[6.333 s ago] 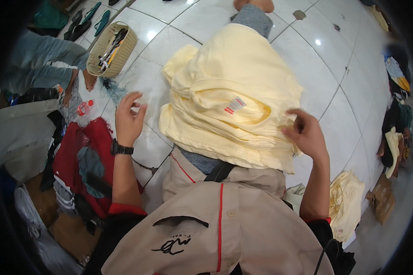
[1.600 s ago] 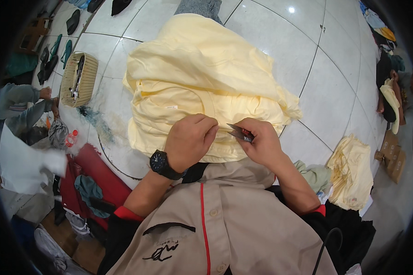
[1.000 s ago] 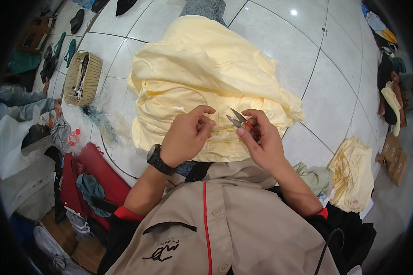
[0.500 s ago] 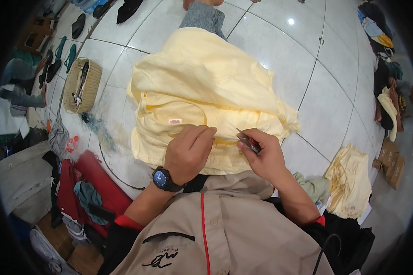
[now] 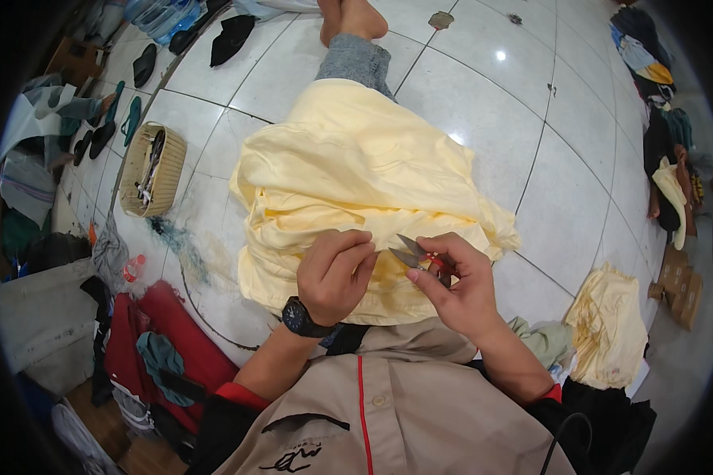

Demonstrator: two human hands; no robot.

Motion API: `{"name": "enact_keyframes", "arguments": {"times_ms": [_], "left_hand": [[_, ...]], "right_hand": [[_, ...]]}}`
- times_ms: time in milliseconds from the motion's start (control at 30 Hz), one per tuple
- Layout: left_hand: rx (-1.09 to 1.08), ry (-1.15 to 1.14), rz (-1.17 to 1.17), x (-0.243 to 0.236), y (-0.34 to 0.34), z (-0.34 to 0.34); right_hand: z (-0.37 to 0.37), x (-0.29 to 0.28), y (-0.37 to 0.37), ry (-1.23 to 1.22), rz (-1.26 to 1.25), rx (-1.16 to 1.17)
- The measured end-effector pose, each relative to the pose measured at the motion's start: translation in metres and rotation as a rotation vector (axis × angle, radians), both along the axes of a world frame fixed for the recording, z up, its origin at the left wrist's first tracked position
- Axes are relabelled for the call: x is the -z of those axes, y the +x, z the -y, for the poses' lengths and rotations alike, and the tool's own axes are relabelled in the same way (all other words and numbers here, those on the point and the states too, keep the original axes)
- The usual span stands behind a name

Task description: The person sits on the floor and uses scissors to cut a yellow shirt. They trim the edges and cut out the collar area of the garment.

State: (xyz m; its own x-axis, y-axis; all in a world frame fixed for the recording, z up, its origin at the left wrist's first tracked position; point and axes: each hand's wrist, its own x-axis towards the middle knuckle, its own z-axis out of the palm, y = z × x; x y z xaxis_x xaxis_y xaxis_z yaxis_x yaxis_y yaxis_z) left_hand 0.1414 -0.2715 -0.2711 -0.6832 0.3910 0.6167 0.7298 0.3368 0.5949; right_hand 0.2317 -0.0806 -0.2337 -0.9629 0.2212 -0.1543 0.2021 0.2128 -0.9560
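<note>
A pale yellow garment (image 5: 356, 174) lies bunched over my lap and outstretched leg on the white tiled floor. My left hand (image 5: 337, 273), with a black wristwatch, pinches a fold of the yellow cloth near its front edge. My right hand (image 5: 451, 285) holds small metal thread snips (image 5: 410, 252) with a red part, blades pointing left toward my left fingers and just above the cloth. The two hands are almost touching.
A woven basket (image 5: 152, 170) with tools stands on the floor to the left. Sandals and shoes (image 5: 107, 131) lie beyond it. A red bag (image 5: 154, 348) with clothes sits at lower left. More yellow cloth (image 5: 606, 324) is piled at right, dark clothes at far right.
Over the last seconds my hands came together on the garment's near edge. The snips shifted slightly and my left fingers regripped the cloth; the camera view moved a little.
</note>
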Motion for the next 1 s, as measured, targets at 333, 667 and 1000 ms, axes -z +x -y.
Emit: {"name": "enact_keyframes", "arguments": {"times_ms": [333, 667, 1000], "left_hand": [[0.035, 0.040, -0.088, 0.009, 0.000, 0.000], [0.053, 0.042, -0.149, 0.011, 0.002, -0.001], [0.097, 0.018, -0.167, 0.016, 0.004, 0.006]], "right_hand": [[0.006, 0.001, 0.001, -0.191, 0.092, 0.011], [-0.001, -0.004, -0.001, -0.036, 0.008, -0.085], [0.000, 0.000, 0.001, -0.151, 0.099, -0.057]]}}
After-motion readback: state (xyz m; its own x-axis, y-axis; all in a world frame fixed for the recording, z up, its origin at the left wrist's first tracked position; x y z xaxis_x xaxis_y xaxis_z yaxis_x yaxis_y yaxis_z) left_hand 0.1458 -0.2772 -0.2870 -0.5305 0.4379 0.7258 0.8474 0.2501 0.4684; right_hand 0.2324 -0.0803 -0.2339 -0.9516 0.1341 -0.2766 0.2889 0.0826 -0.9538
